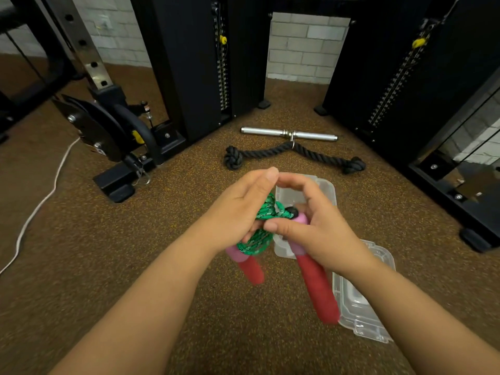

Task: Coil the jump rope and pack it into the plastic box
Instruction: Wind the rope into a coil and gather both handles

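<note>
Left hand (238, 209) clenched on the green coiled jump rope (266, 212), held above the clear plastic box (327, 189) on the floor. Right hand (319, 228) grasps one red handle (316, 285); the box's lid (362, 301) lies just nearer the person.

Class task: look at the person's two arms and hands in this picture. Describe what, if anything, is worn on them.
Both forearms are bare as far as the picture shows, with no sleeves in view. The left hand and right hand wear no gloves, and no rings, watch or wristbands are visible. Fingernails look short and unpainted.
</note>
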`<state>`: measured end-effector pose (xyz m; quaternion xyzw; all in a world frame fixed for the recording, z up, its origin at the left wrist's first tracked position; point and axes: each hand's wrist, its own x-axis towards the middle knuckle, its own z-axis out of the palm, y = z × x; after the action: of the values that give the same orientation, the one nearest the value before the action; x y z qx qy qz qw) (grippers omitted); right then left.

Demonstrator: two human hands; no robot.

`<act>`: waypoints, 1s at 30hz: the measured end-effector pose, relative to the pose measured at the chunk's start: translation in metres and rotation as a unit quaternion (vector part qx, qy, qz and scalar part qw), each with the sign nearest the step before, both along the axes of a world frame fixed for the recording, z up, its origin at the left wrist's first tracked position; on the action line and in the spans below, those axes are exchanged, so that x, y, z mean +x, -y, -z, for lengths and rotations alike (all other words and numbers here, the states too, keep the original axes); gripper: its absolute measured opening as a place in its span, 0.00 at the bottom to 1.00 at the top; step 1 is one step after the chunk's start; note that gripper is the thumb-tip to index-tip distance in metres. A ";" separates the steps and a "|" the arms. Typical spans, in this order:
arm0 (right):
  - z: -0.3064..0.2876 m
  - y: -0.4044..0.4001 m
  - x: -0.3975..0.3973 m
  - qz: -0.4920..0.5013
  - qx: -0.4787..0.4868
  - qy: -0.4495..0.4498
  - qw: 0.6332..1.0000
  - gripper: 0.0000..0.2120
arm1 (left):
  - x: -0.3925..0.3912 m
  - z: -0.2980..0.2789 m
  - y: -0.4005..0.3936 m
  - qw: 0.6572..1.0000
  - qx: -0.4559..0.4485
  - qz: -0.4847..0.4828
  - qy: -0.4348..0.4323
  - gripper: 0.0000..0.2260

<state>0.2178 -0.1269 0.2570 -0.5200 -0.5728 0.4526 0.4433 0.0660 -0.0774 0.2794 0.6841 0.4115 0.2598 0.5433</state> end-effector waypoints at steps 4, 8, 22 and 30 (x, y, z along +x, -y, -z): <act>0.004 -0.003 0.002 -0.098 -0.128 -0.109 0.981 0.41 | 0.001 0.001 -0.001 0.995 -0.095 -0.004 0.021 0.33; 0.008 -0.001 -0.002 -0.123 -0.178 -0.089 0.972 0.27 | 0.002 0.005 -0.006 0.975 -0.210 0.001 0.068 0.35; 0.022 -0.014 0.004 0.081 -0.160 -0.073 0.981 0.13 | 0.010 0.017 -0.012 0.978 -0.168 -0.061 0.104 0.29; 0.024 -0.014 0.005 0.123 -0.085 -0.024 0.988 0.07 | 0.015 0.023 -0.009 0.997 -0.011 -0.076 0.005 0.21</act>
<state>0.2232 -0.1131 0.2329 -0.6112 -0.4529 0.4538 0.4640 0.0806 -0.0679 0.2561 0.6439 0.4624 0.2990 0.5312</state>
